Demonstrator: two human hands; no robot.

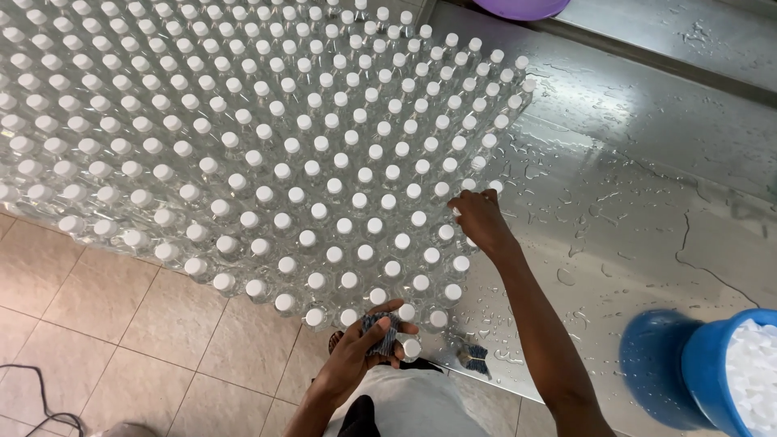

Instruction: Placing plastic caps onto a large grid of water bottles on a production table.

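Several clear plastic bottles with white caps (pixel 267 154) stand packed in rows on a wet steel table (pixel 631 178). My right hand (pixel 479 220) reaches out to the right edge of the pack, its fingers closed over a capped bottle there. Near the front edge, my left hand (pixel 366 344) holds a small stack of dark blue labels (pixel 380 332) against a bottle at the front corner (pixel 411 348).
A blue tub (pixel 688 368) filled with white caps sits at the lower right. A purple basin (pixel 522 8) shows at the top edge. A loose label (pixel 473 356) lies on the wet table. Beige floor tiles and a black cable (pixel 40 396) are at the lower left.
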